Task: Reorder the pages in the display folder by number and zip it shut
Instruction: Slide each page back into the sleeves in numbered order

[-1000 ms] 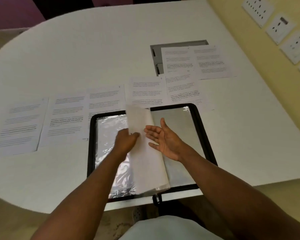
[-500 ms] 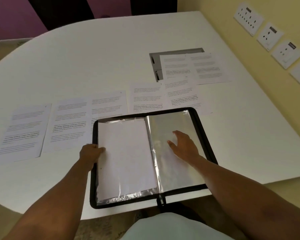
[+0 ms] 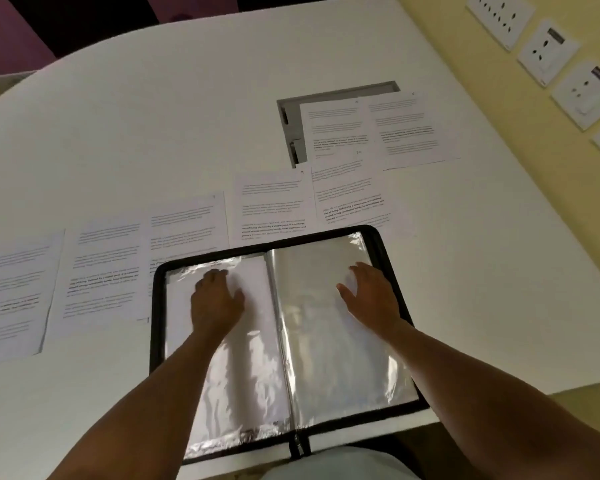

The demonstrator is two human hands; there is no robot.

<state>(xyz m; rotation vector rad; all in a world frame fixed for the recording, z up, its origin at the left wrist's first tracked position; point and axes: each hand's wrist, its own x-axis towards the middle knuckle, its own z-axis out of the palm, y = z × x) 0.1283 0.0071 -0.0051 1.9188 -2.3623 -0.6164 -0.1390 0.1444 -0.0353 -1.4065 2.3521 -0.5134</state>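
Observation:
The black zip display folder lies open at the table's near edge, its clear plastic sleeves glinting. My left hand rests flat on the left sleeve, which holds a blank-looking white sheet. My right hand lies spread on the right sleeve. Several printed pages are laid out in a row on the table beyond and left of the folder, with more pages toward the far right. The zip pull hangs at the folder's near edge.
The white table has a grey recessed panel at the back right, partly under two pages. A yellow wall with sockets runs along the right. The table's near edge is just under the folder.
A sleeve that stood lifted between my hands has been turned over to the left and laid flat. My left hand moved from the folder's left edge onto that sleeve; my right stays on the right sleeve.

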